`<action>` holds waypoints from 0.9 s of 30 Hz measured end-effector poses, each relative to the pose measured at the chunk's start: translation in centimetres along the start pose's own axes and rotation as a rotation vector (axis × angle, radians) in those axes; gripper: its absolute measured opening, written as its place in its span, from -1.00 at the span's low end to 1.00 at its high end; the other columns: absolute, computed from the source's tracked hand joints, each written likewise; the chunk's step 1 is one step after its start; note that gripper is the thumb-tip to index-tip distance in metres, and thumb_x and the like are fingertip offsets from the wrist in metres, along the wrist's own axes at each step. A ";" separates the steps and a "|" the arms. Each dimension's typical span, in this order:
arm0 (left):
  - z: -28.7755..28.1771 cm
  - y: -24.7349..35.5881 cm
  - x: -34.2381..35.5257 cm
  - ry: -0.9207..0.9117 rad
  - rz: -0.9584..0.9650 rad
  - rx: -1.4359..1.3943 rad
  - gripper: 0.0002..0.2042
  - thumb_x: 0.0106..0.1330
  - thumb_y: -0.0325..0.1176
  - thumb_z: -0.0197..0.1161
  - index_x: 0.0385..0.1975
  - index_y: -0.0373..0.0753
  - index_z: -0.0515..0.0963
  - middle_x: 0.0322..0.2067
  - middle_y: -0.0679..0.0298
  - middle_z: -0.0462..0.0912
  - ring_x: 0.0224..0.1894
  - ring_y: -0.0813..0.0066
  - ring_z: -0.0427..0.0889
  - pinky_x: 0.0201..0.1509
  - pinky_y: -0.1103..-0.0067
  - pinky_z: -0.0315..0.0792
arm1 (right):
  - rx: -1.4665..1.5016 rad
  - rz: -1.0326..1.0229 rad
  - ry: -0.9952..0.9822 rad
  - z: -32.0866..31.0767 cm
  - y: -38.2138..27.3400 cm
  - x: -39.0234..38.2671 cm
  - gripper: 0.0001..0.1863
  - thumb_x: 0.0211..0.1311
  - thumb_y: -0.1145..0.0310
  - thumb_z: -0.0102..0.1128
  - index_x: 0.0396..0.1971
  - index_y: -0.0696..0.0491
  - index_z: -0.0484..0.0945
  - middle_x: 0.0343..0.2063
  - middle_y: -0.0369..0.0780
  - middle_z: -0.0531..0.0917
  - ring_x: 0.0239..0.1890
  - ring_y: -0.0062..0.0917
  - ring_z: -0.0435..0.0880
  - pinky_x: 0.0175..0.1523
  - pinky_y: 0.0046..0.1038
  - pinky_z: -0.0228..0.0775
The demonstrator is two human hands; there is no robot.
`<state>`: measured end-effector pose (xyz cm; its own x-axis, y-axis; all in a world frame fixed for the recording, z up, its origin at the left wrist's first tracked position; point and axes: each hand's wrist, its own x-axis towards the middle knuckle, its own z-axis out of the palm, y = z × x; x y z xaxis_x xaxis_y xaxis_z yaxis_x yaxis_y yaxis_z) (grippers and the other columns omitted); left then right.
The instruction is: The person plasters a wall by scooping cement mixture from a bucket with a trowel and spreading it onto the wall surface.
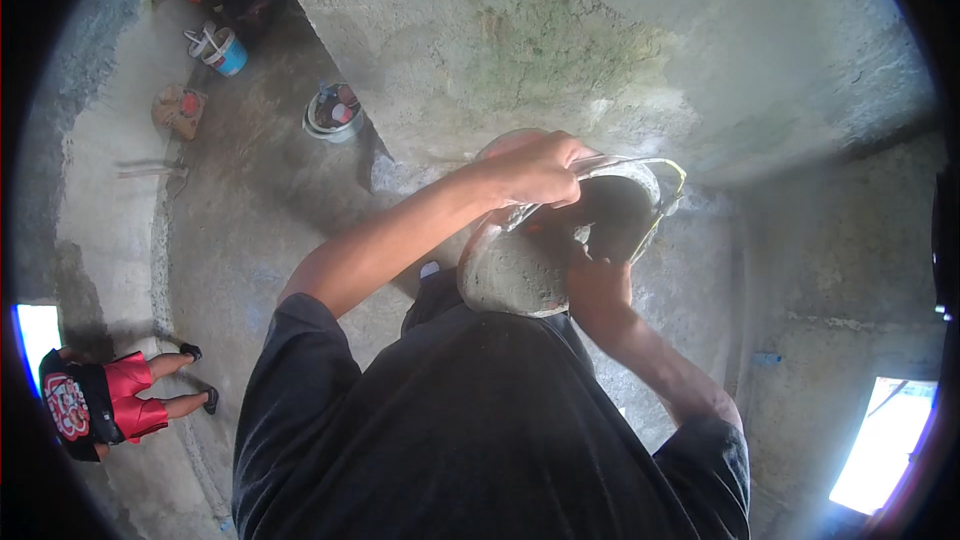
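A cement-crusted bucket (510, 275) is held tilted in front of my body, its mouth turned toward the right. My left hand (545, 172) is closed in a fist at the upper left of its mouth, gripping the rim and perhaps the handle there. The pale yellowish handle (682, 183) loops along the far right side of the mouth. At the near side of the opening, my right hand (600, 275) reaches in with curled fingers. A small pale bit shows by those fingers; what they hold is mostly hidden. The bucket's inside is dark grey.
A rough concrete wall (560, 40) stands just ahead. On the floor to the left are a bucket with several things in it (337, 130), a blue-and-white bucket (228, 55) and a crumpled bag (182, 110). Another person in red shorts (135, 395) stands far left.
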<state>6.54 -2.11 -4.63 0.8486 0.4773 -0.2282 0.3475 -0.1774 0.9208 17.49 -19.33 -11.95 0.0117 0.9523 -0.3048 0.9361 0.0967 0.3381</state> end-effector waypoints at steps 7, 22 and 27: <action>1.2 2.0 0.8 0.014 -0.075 -0.110 -0.81 -0.13 -0.65 0.00 -0.47 -0.39 0.48 -0.68 0.27 0.47 -0.63 0.58 0.41 -0.60 0.58 0.23 | 0.523 -0.173 -0.330 -3.2 1.4 1.9 -0.71 0.06 0.35 0.02 -0.24 0.19 0.53 -0.40 -0.06 0.66 -0.33 -0.28 0.68 -0.19 -0.23 0.48; 0.0 2.1 0.6 0.006 -0.086 -0.100 -0.48 -0.16 -0.63 0.02 -0.05 -0.31 0.51 -0.73 0.35 0.42 -0.67 0.67 0.37 -0.62 0.62 0.19 | 2.309 -0.310 -0.852 5.6 4.8 4.2 -0.42 0.20 0.22 0.08 0.18 0.15 0.25 -0.55 -0.26 0.44 -0.55 -0.67 0.42 -0.52 -0.63 0.30; -2.5 -2.0 0.3 0.031 -0.027 -0.246 -0.46 -0.16 -0.65 0.02 -0.02 -0.38 0.48 -0.60 0.32 0.46 -0.61 0.63 0.39 -0.55 0.66 0.25 | 2.678 -0.438 -0.755 6.0 3.6 3.4 -0.36 0.19 0.21 0.07 0.20 0.23 0.17 -0.61 -0.30 0.35 -0.70 -0.71 0.27 -0.60 -0.74 0.17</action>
<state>5.05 0.55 -5.74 0.8266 0.5057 -0.2471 0.2588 0.0485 0.9647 23.01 -17.51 -17.05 -0.5730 0.7798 -0.2521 -0.6262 -0.6150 -0.4791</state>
